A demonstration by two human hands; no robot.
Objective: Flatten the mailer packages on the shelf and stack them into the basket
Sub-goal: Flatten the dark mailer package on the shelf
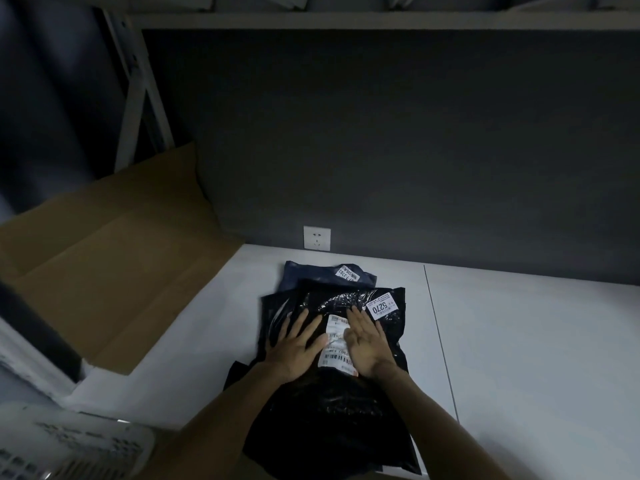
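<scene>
White basket (pixel 69 445) lies left of black mailer (pixel 332 410), cardboard (pixel 114 271) behind.

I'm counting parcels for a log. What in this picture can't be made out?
1. The shipping label on the top black mailer, head view: print too small, edges covered by the left hand and right hand.
2. Stack count: the top mailer hides what lies under it; only a blue-grey mailer peeks out at the far end.
3. The basket, lower left: blurred, cut off by the frame edge, its inside unseen.
</scene>
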